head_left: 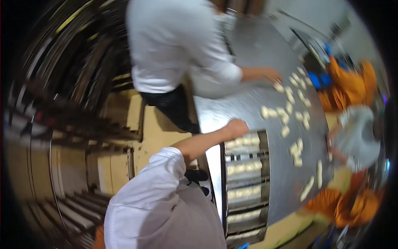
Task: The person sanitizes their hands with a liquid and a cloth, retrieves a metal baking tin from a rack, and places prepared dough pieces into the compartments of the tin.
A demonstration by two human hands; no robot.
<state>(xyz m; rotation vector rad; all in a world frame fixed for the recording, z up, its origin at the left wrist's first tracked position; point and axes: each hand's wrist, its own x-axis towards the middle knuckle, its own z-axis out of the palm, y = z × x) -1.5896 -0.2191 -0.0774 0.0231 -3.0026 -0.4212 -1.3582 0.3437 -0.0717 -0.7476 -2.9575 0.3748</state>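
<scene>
My left hand [236, 128], bare below a white sleeve, is closed with its fingers curled at the far left corner of a set of joined loaf tins [266, 178]. What its fingers hold, if anything, is hidden. Inside the tins lie rows of pale dough pieces [244, 167]. The tins stand along the near left side of a steel table [282, 199]. Across the table lie several loose dough pieces [285, 118], some touching, with two longer dough strips [319, 174] on the right. I cannot see my right hand.
Ahead on the left, a person in white [166, 45] reaches a hand [271, 75] to the dough. Across the table are a person in orange [352, 85], a person in a pale top [358, 133] and more orange clothing [352, 203]. Dark racks [83, 70] stand left.
</scene>
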